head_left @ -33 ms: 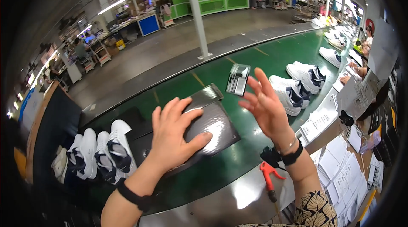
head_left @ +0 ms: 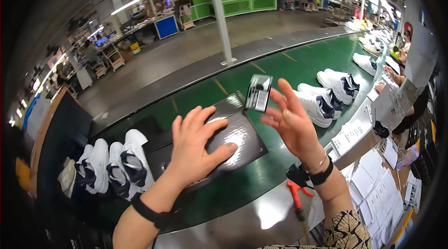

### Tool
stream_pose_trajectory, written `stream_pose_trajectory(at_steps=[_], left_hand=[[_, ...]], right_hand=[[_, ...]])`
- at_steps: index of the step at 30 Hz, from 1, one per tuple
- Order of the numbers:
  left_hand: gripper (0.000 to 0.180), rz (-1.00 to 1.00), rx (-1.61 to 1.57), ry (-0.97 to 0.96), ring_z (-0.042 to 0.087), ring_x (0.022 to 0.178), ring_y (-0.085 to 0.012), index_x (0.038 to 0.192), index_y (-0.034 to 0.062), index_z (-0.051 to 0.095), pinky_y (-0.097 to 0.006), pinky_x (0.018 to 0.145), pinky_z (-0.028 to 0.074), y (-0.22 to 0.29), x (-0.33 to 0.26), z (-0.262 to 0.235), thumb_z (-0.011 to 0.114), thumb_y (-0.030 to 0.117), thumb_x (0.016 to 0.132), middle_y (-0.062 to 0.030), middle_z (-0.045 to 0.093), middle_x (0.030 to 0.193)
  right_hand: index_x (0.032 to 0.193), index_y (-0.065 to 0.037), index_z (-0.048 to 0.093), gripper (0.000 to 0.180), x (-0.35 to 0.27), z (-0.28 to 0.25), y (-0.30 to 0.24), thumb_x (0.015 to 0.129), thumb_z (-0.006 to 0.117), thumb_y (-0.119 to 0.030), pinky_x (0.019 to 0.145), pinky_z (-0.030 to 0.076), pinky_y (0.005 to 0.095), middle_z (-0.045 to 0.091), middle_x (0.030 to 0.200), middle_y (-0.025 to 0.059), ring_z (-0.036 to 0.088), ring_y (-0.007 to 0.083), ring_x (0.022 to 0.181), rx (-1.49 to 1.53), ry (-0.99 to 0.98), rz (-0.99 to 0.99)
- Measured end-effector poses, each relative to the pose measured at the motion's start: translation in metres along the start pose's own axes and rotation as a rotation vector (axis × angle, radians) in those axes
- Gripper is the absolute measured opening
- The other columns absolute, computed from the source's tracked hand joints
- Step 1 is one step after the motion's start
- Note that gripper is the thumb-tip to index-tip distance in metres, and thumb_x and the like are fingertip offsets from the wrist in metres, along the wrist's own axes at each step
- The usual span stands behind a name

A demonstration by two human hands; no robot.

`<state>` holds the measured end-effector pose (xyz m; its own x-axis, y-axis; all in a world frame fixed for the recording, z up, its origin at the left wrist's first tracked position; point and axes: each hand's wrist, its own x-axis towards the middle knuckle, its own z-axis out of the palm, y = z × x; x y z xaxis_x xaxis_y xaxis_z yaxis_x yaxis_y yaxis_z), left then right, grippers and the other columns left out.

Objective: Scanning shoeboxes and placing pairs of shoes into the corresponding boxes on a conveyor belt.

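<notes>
My left hand (head_left: pixel 193 151) lies with its fingers spread on the glossy black shoebox (head_left: pixel 249 139), which rests on the green conveyor belt (head_left: pixel 280 64). Right of the box, my right hand (head_left: pixel 296 130) is raised above the belt. A small black-and-white printed label (head_left: pixel 259 92) hangs at its fingertips, over the box's far right corner; how the fingers grip it is partly hidden. The other fingers of that hand are apart. Several white shoes with dark blue linings (head_left: pixel 135 155) stand to the left of the box.
More white shoes (head_left: pixel 322 106) line the belt at right. A red air blow gun (head_left: pixel 295 195) lies on the metal edge (head_left: pixel 270 211) near my right wrist. Paper stacks (head_left: pixel 368 190) cover the right side. A white post (head_left: pixel 218 20) rises beyond the belt; co-workers sit farther along.
The label has shifted slightly left and tilted a little relative to the box. My left hand still lies on the box, and the whole view has moved slightly.
</notes>
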<state>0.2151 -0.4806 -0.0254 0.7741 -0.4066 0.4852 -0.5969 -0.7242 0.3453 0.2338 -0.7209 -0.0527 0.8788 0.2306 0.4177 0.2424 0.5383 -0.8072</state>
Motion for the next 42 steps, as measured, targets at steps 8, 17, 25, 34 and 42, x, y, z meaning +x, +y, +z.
stream_pose_trajectory(at_steps=[8, 17, 25, 34, 42], left_hand=[[0.025, -0.041, -0.328, 0.090, 0.038, 0.126, -0.0298, 0.089, 0.0119, 0.067, -0.053, 0.106, 0.007, 0.008, -0.016, 0.003, 0.069, 0.034, 0.077, -0.0024, 0.058, 0.115], [0.011, -0.011, -0.467, 0.030, 0.045, 0.123, -0.0255, 0.076, 0.0106, 0.062, -0.056, 0.106, -0.002, 0.014, -0.034, -0.002, 0.065, 0.022, 0.078, 0.0037, 0.064, 0.099], [0.011, 0.085, -0.400, -0.063, 0.045, 0.122, -0.0263, 0.071, 0.0097, 0.059, -0.058, 0.104, -0.003, 0.012, -0.041, -0.006, 0.061, 0.020, 0.075, 0.0028, 0.064, 0.102], [0.020, 0.133, -0.069, 0.022, 0.042, 0.120, -0.0272, 0.066, 0.0081, 0.057, -0.059, 0.103, 0.007, 0.011, -0.040, 0.005, 0.065, 0.024, 0.074, -0.0011, 0.058, 0.107], [0.020, 0.102, -0.001, -0.031, 0.039, 0.120, -0.0278, 0.063, 0.0084, 0.059, -0.060, 0.102, 0.007, 0.011, -0.041, 0.002, 0.065, 0.025, 0.072, -0.0017, 0.056, 0.108]], right_hand=[[0.146, -0.006, 0.009, 0.077, -0.050, 0.051, 0.002, 0.085, 0.057, -0.001, 0.100, 0.036, 0.0342, 0.026, 0.145, 0.0144, 0.046, 0.0210, 0.119, -0.060, -0.213, -0.001], [0.144, -0.003, 0.016, 0.075, -0.035, 0.058, -0.016, 0.084, 0.061, -0.007, 0.099, 0.038, 0.0323, 0.034, 0.137, 0.0202, 0.043, 0.0227, 0.120, -0.171, -0.007, 0.203], [0.127, 0.000, 0.044, 0.048, -0.038, 0.066, -0.009, 0.082, 0.061, 0.000, 0.079, 0.046, 0.0208, 0.057, 0.100, 0.0043, 0.055, 0.0074, 0.088, -0.228, -0.033, 0.242], [0.101, 0.003, 0.059, 0.028, -0.035, 0.061, -0.008, 0.075, 0.068, -0.005, 0.061, 0.047, 0.0206, 0.063, 0.074, 0.0039, 0.057, 0.0061, 0.067, -0.780, 0.045, 0.135], [0.099, 0.003, 0.060, 0.026, -0.025, 0.054, -0.002, 0.075, 0.070, -0.002, 0.066, 0.048, 0.0191, 0.063, 0.077, 0.0019, 0.057, 0.0050, 0.071, -0.829, -0.052, 0.258]])
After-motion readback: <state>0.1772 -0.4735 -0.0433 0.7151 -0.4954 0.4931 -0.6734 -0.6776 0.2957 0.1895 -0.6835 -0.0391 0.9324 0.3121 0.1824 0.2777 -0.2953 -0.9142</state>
